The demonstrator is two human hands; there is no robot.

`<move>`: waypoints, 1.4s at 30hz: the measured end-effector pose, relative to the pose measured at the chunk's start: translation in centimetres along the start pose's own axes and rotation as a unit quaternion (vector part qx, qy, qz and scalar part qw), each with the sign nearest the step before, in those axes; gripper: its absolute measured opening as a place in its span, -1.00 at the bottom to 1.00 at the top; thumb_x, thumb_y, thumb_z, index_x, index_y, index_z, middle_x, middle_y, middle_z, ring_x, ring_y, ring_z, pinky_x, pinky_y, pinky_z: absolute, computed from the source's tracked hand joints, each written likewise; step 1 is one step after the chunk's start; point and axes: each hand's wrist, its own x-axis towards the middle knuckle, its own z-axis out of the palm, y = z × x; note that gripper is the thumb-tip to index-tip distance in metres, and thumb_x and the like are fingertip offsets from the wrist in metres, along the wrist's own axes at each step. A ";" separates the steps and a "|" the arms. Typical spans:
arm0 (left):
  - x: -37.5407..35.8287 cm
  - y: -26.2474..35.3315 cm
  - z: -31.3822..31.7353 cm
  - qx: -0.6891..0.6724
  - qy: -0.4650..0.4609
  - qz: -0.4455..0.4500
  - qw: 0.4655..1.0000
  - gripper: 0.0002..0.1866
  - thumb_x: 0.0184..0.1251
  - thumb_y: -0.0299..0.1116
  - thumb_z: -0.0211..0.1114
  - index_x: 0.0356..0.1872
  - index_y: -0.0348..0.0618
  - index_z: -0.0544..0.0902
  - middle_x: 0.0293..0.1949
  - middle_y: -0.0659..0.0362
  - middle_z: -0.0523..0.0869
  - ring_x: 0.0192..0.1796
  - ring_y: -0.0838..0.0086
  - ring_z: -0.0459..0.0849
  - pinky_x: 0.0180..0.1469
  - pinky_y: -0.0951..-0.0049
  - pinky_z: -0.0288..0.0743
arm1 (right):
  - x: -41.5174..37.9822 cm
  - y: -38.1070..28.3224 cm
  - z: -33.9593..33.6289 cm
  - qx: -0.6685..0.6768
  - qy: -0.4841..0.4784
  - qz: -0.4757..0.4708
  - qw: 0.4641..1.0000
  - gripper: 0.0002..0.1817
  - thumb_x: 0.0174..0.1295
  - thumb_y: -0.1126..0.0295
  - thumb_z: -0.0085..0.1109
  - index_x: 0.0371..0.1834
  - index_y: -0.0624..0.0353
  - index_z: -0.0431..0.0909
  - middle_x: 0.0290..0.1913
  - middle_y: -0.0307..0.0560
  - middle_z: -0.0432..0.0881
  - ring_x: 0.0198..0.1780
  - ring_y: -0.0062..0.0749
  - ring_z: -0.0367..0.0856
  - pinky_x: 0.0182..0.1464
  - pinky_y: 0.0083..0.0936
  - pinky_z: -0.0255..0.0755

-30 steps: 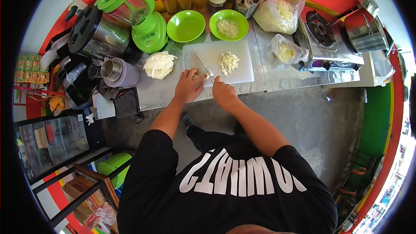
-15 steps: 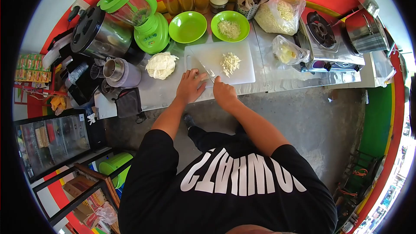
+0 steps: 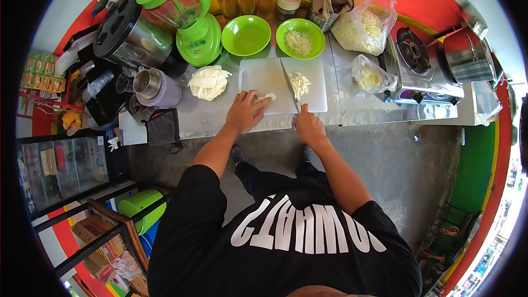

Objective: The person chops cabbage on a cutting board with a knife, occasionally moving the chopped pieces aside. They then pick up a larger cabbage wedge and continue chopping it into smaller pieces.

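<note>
My right hand [image 3: 310, 126] is closed around the handle of a kitchen knife [image 3: 290, 84], whose long blade points away from me over the white cutting board [image 3: 319, 80]. Just right of the blade lies a small pile of pale vegetable strips [image 3: 300, 86]. At the board's near left edge, my left hand [image 3: 243, 112] has its fingertips on a small pale vegetable piece [image 3: 268, 97], thumb on the near side. The exact kind of vegetable is not clear. Left of the board sits a cabbage [image 3: 209, 83].
Behind the board stand a green bowl [image 3: 246, 36] and a second green bowl [image 3: 313, 33] holding pale shreds. A green blender [image 3: 199, 41] is at the back left. On the right are a bag of shredded vegetable [image 3: 360, 33] and a gas stove [image 3: 421, 77].
My right hand and the knife have moved right, away from my left fingers and up against the strips. The pale piece at my left fingertips now shows. The whole view has shifted slightly.
</note>
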 end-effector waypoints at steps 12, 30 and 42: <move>0.0 0.0 0.0 0.011 -0.017 0.007 1.000 -0.51 0.34 -0.31 0.34 0.32 0.29 0.68 0.11 0.12 0.51 0.10 0.13 0.49 0.20 0.12 0.41 | -2.4 -3.7 0.0 -0.085 -0.014 -0.051 0.995 -0.72 0.45 0.42 0.01 0.09 0.38 0.38 -0.28 0.23 0.80 -0.19 0.14 0.85 -0.14 -0.10 0.74; 0.0 0.0 0.1 0.014 -0.017 0.005 1.000 -0.51 0.37 -0.29 0.33 0.32 0.32 0.68 0.07 0.17 0.51 0.08 0.17 0.48 0.20 0.13 0.41 | -0.9 -3.7 2.0 -0.077 -0.018 -0.025 0.997 -0.71 0.45 0.45 0.06 0.12 0.37 0.34 -0.24 0.25 0.81 -0.16 0.07 0.86 -0.13 -0.15 0.75; 0.1 0.1 -0.2 0.014 -0.008 0.012 1.000 -0.50 0.34 -0.29 0.33 0.33 0.33 0.67 0.00 0.15 0.53 0.04 0.20 0.51 0.11 0.17 0.41 | -0.2 -4.2 1.0 -0.108 -0.025 -0.051 0.993 -0.63 0.46 0.39 0.05 0.19 0.42 0.33 -0.18 0.23 0.81 -0.14 0.04 0.86 -0.07 -0.17 0.75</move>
